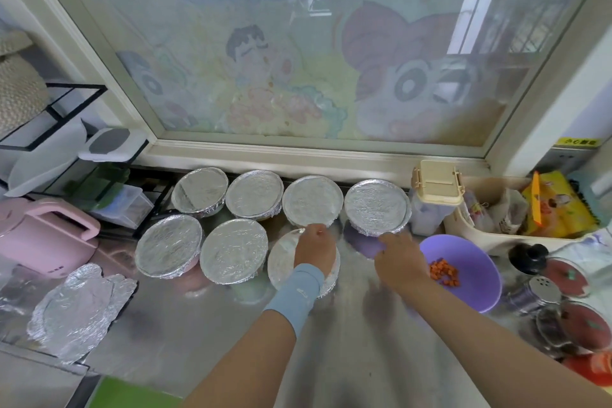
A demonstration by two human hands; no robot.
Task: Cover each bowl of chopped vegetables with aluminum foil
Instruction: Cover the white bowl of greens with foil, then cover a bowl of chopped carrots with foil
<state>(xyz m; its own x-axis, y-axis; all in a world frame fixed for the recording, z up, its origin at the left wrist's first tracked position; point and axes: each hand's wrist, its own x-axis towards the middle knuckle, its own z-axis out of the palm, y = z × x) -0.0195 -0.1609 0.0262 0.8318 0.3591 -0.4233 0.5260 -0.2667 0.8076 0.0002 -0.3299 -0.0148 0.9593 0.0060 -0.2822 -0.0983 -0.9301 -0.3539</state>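
Several bowls covered with aluminum foil stand in two rows on the steel counter (347,325). The back row runs from the back left bowl (200,190) to the back right bowl (376,205). In the front row are a left bowl (169,245), a middle bowl (233,250) and a right bowl (281,258). My left hand (314,245), with a blue wrist sleeve, lies over the front right bowl, its fingers curled on the far rim. My right hand (397,258) reaches to the front edge of the back right bowl, with its fingers hidden. An uncovered purple bowl (473,258) holds chopped carrot (443,272).
Crumpled loose foil sheets (79,305) lie at the front left. A pink appliance (46,235) and a wire rack (66,116) stand on the left. On the right are a beige-lidded container (437,185), a bin of packets (516,212) and spice jars (563,278). A window sill (314,156) runs behind.
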